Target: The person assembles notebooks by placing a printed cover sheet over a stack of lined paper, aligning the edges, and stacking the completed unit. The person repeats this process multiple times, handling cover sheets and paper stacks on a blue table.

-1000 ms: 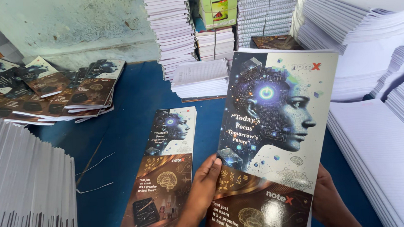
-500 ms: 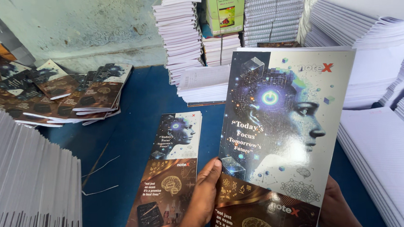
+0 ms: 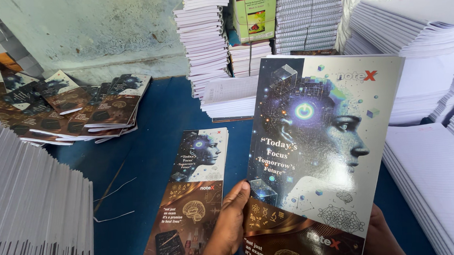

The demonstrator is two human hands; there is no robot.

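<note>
I hold up a glossy printed cover sheet (image 3: pixel 317 144) showing a robotic face in profile, tilted toward the camera. My left hand (image 3: pixel 230 221) grips its lower left edge with the thumb on the front. My right hand (image 3: pixel 382 235) holds the lower right corner from behind and is mostly hidden. Below and to the left, a stack of the same covers (image 3: pixel 191 193) lies flat on the blue table (image 3: pixel 151 146).
White page blocks lean at the left (image 3: pixel 31 207) and lie stacked at the right (image 3: pixel 433 174). A fanned pile of covers (image 3: pixel 78 111) lies at the far left. Tall paper stacks (image 3: pixel 205 36) and a green carton (image 3: pixel 255 14) stand at the back. Loose strings (image 3: pixel 113 199) lie on the table.
The cover sheet has been lifted closer to the camera and now fills more of the view. Both hands keep their grip on its lower edge.
</note>
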